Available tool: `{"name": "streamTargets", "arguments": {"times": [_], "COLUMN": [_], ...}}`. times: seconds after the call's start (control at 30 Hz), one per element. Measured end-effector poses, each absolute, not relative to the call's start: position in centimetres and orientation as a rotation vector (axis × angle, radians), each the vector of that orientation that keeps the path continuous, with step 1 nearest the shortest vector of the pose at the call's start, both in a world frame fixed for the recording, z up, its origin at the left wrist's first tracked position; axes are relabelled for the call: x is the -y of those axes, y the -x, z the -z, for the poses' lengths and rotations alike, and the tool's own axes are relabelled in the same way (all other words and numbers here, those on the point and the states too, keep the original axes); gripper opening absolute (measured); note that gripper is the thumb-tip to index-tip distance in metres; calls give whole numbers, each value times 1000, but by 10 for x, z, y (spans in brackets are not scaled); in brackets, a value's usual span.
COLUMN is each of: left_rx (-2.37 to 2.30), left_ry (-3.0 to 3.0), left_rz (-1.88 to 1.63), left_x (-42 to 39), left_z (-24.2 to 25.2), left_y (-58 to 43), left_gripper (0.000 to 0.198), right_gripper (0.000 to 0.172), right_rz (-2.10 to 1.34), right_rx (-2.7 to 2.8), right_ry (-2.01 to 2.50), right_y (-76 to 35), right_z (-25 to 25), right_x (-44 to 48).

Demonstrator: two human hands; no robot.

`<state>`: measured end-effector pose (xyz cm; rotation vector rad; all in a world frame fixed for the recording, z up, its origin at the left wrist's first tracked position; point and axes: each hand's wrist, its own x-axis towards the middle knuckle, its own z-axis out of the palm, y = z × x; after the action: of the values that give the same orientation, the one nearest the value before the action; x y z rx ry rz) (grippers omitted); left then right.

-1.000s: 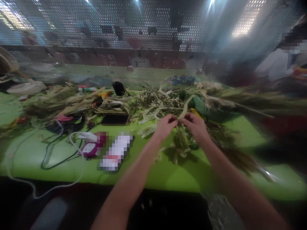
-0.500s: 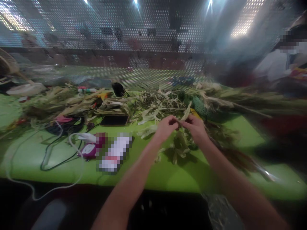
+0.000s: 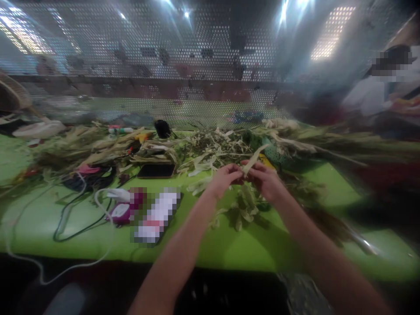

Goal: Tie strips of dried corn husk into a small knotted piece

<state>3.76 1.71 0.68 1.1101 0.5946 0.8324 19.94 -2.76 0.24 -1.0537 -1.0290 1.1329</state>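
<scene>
My left hand and my right hand meet above the green table, fingers pinched together on a pale leaf strip that sticks up and to the right between them. Below the hands hangs a small bunch of leafy stems, resting on the table. Both forearms reach in from the bottom edge.
A long heap of dried leaves and stalks runs across the back of the table. A dark phone, cables and small pink and white devices lie at left. A perforated screen stands behind. Another person sits at far right.
Both hands have stayed together on the leaf strip, shifting slightly; the view has tilted a little so the table sits lower in the picture.
</scene>
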Motion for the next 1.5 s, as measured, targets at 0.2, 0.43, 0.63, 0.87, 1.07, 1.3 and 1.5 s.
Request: {"name": "streamTargets", "arguments": {"times": [0.2,0.43,0.63,0.87,1.07,1.3,1.5], "left_rx": [-631,-694,-675,-731,-730,-742,-748], "left_ry": [-1180,-1162,-1159,-1117,-1203,-1194,-1276], "left_rz": [-807,-864,-863,-916,-924,-946,-917], "left_x": [-19,-20,-17,-19,-20,-23,-24], "left_z": [-4,-2,-3,-1,2,6,8], "left_y": [-40,-41,-44,-44,-44,-45,-44], "left_gripper": [14,13,13,14,9,11,14], "right_gripper": [20,16,19,24,28,28,22], "right_rz": [-844,-768,-778,-963,-836,-855,-669], "right_rx": [1083,1076,985,982,1075,1141,1209], "right_ry": [1120,1119,1056,1069,1231,1220,1338], "right_y": [-196,-189,-185,-188,-189,-188,-188], "right_z": [-1,-3,-9,-3,2,-1,-2], "right_x": [27,30,32,29,27,28,28]}}
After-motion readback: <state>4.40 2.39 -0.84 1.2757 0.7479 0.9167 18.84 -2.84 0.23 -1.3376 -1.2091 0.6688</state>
